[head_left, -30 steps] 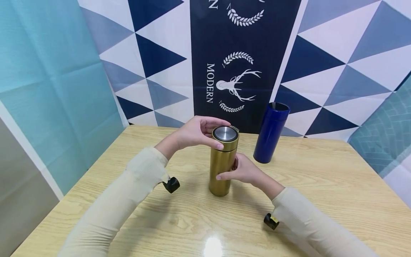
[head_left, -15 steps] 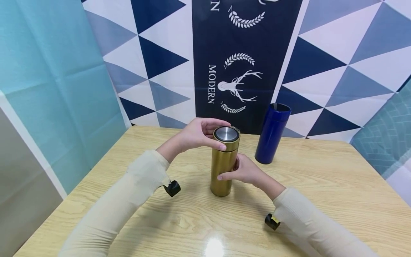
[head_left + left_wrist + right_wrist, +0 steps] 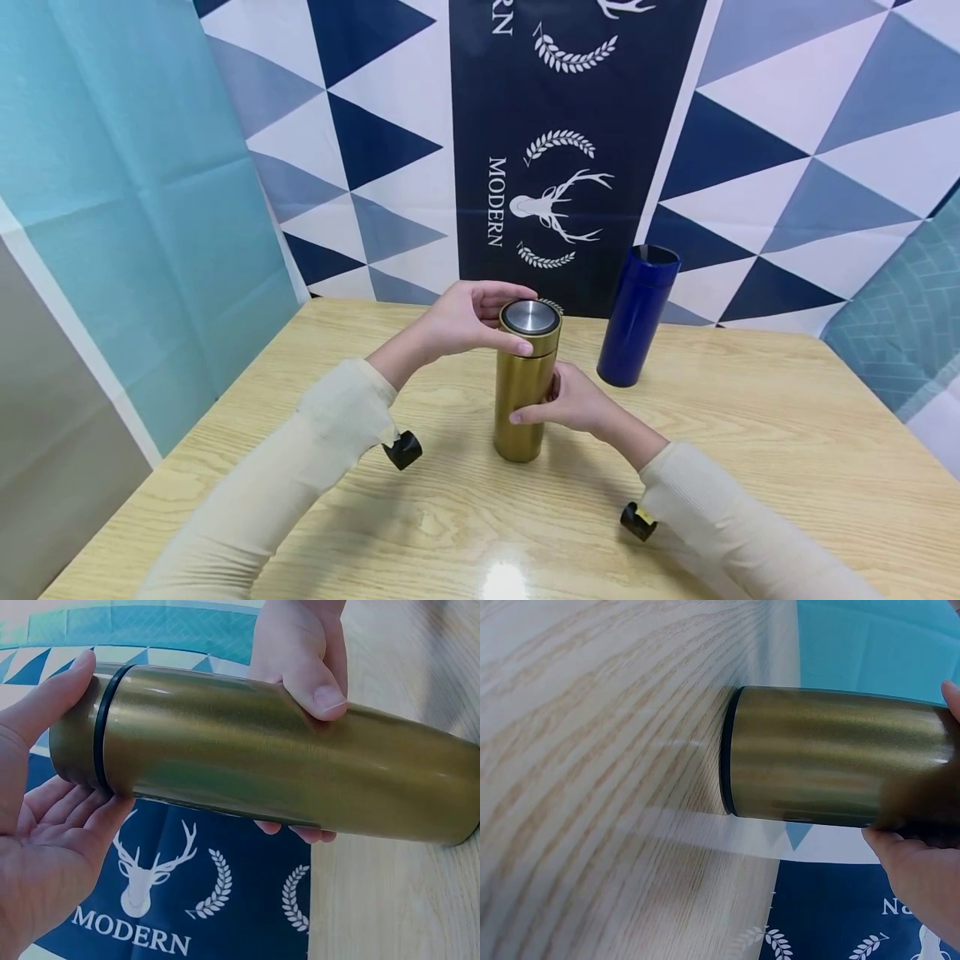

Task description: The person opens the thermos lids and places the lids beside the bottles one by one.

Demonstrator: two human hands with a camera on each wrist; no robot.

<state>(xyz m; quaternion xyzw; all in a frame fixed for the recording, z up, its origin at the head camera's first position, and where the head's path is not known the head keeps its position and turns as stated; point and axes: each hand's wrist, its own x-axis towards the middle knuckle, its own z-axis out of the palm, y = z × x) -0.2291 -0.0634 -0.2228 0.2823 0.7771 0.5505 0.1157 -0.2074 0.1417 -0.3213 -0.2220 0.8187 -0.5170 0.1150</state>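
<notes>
A gold vacuum flask (image 3: 516, 383) stands upright on the wooden table, its dark base ring down at the tabletop in the right wrist view. Its lid (image 3: 532, 317) has a brushed silver disc on top. My left hand (image 3: 467, 321) holds the lid from the left, thumb at the front and fingers curled round the back. Lower down, my right hand (image 3: 581, 404) grips the body from the right, thumb across the front. In the left wrist view a thin black ring (image 3: 105, 727) runs between lid and body. The right fingers are mostly hidden behind the flask.
To the right and behind, a blue cylinder (image 3: 637, 321) with a dark top stands near the table's back edge. A patterned cloth (image 3: 397, 125) hangs behind the wooden table (image 3: 435, 533), and a turquoise cloth (image 3: 150, 208) hangs at the left.
The head view has shifted slightly, so the scene sits a little lower and further right. Both hands keep the same hold on the gold flask.
</notes>
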